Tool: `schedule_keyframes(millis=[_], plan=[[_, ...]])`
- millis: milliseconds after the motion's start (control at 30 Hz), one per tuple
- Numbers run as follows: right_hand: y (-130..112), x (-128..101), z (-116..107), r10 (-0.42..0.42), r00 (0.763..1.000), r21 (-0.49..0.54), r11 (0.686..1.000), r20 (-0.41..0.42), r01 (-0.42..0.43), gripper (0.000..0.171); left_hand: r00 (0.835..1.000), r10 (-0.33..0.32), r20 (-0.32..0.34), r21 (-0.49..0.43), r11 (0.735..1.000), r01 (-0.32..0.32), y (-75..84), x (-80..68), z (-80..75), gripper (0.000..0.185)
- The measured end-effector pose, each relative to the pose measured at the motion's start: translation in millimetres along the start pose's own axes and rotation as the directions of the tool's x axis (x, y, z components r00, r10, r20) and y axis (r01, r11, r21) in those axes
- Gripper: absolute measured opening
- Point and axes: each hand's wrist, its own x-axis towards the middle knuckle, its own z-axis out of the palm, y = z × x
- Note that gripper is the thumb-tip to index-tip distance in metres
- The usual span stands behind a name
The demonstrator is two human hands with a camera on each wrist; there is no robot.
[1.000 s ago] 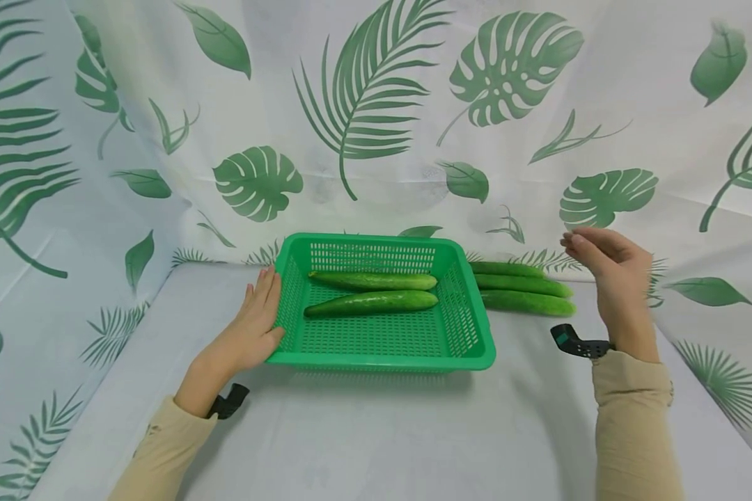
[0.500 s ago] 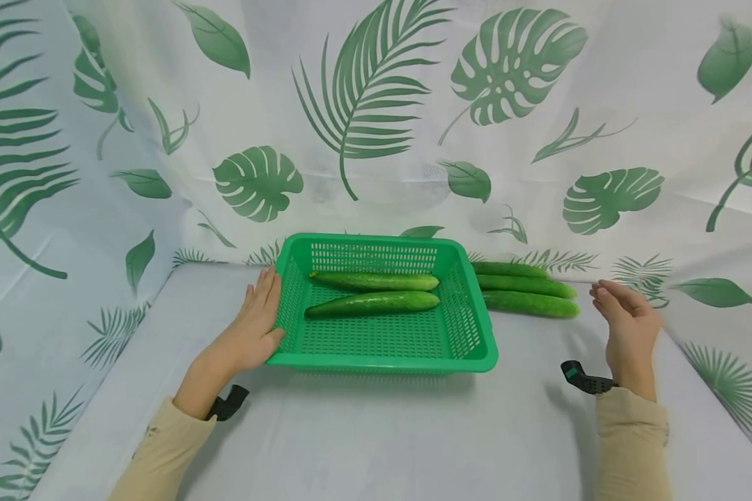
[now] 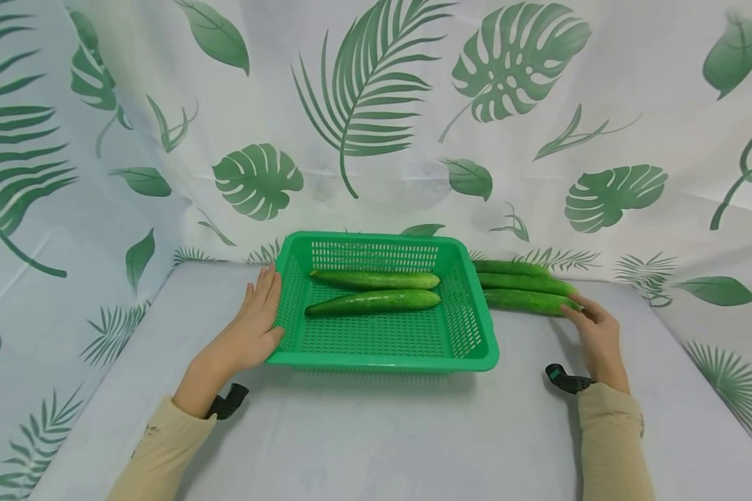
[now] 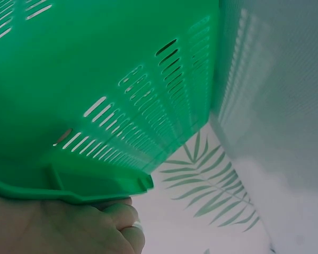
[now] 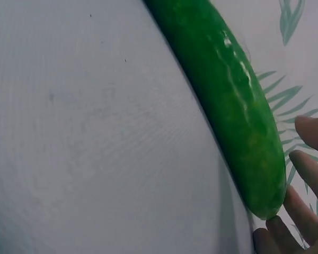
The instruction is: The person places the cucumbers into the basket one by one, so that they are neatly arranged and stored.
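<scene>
A green plastic basket (image 3: 382, 362) holds two cucumbers, one behind (image 3: 376, 281) and one in front (image 3: 372, 303), lying side by side. My left hand (image 3: 253, 323) rests with straight fingers against the basket's left side; in the left wrist view the hand (image 4: 69, 227) is under its rim (image 4: 69, 197). To the right of the basket lie a back cucumber (image 3: 510, 267), a middle cucumber (image 3: 526, 282) and a front cucumber (image 3: 520, 301). My right hand (image 3: 598, 341) is at the front cucumber's right end, its fingers (image 5: 305, 211) spread around the tip (image 5: 267, 203) without gripping it.
The things stand on a white-covered table (image 3: 376, 431). Behind it hangs a white curtain (image 3: 401, 167) with green leaf prints, close to the back of the basket and the loose cucumbers. The basket hides the left ends of those cucumbers.
My right hand has come down from above the table's right side and moved left to the front cucumber's end. The left hand, basket and cucumbers stay in place.
</scene>
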Motion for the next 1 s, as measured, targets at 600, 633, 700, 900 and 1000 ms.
schedule_keyframes(millis=[600,633,700,900,1000], plan=[[10,6,-3,-0.015,0.996,-0.198,0.98,0.085,0.032,0.072,1.0,0.007,-0.005,-0.01,1.0,-0.007,-2.5,0.6,1.1,0.081],[11,5,-4,-0.019,0.996,-0.206,0.978,0.087,0.036,0.072,1.0,0.006,-0.005,-0.009,1.0,-0.006,-2.7,0.5,1.1,0.081],[11,4,-5,-0.025,0.996,-0.233,0.972,0.083,0.043,0.071,1.0,0.006,-0.004,-0.01,1.0,-0.006,-3.1,0.6,1.5,0.081],[12,0,-10,-0.015,0.997,-0.29,0.956,0.075,0.036,0.068,1.0,0.01,-0.007,-0.011,1.0,-0.01,-4.0,0.5,2.2,0.081],[13,0,-12,-0.021,0.996,-0.291,0.956,0.085,0.045,0.068,1.0,0.01,-0.007,-0.014,1.0,-0.01,-4.0,0.7,2.2,0.082]])
